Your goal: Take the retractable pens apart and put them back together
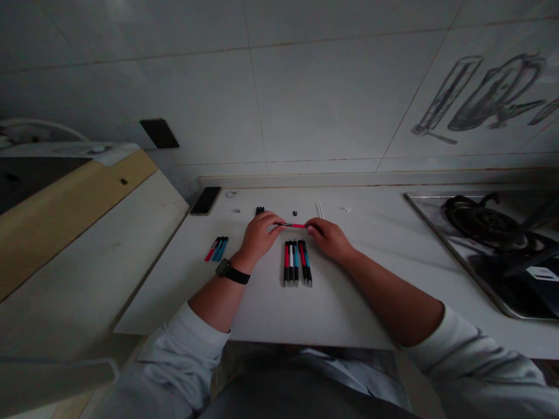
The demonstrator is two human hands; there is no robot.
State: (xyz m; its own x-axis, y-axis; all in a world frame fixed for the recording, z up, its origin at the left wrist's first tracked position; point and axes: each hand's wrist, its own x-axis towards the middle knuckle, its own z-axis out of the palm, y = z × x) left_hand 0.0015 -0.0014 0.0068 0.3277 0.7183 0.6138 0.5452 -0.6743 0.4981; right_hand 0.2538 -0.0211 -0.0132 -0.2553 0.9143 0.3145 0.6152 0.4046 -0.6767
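A red and black pen (297,226) lies level between my two hands above the white counter. My left hand (263,231) pinches its black end, and my right hand (327,235) closes on the other end, so both tips are partly hidden by fingers. Just below, several assembled pens (292,265) in red, white and blue lie side by side, points toward me. Left of my left wrist are red and blue pen barrels (216,248). Black grips (260,210) sit behind my left hand, and thin white refills (319,209) behind my right.
Small white parts (236,210), a little black part (294,213) and more white bits (346,208) lie along the back. A phone (206,201) rests at the back left. A gas stove (480,233) occupies the right; a tiled wall (327,105) rises behind.
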